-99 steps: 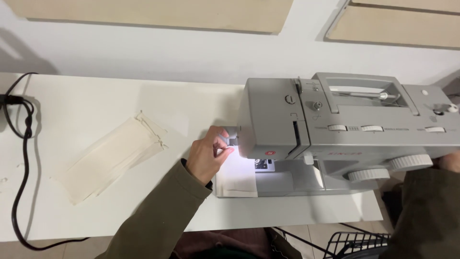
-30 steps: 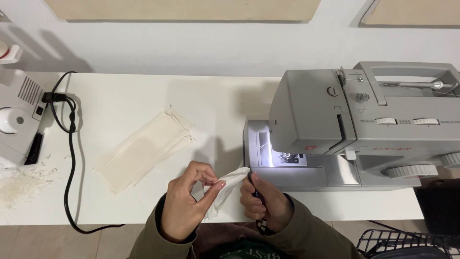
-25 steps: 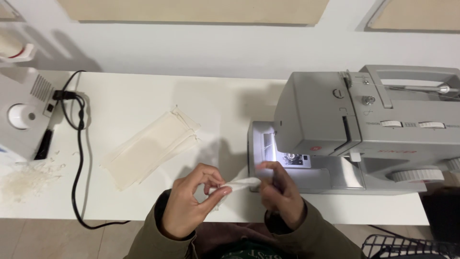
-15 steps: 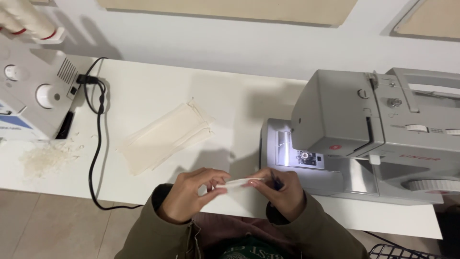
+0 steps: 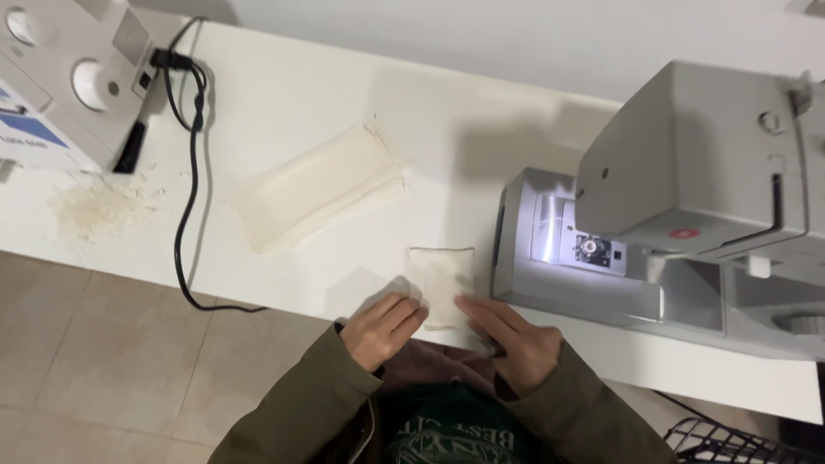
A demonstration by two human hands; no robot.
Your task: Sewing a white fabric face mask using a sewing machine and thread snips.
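A small cream fabric piece (image 5: 443, 279) lies flat on the white table (image 5: 284, 103), just left of the grey sewing machine (image 5: 679, 215). My left hand (image 5: 382, 328) rests at the table's front edge, fingers curled, touching the piece's lower left corner. My right hand (image 5: 511, 339) lies with fingers spread against the piece's lower right edge. Neither hand grips anything. A stack of longer cream fabric pieces (image 5: 322, 185) sits further left on the table.
A second white machine (image 5: 69, 77) stands at the far left with a black power cable (image 5: 189, 172) trailing off the table edge. Pale lint and thread scraps (image 5: 99, 206) lie beside it. A black wire basket (image 5: 739, 438) is on the floor at the lower right.
The small fabric piece, held up between both hands before, now lies flat on the table. Both hands have let go and rest at its lower edge. The view has shifted left.
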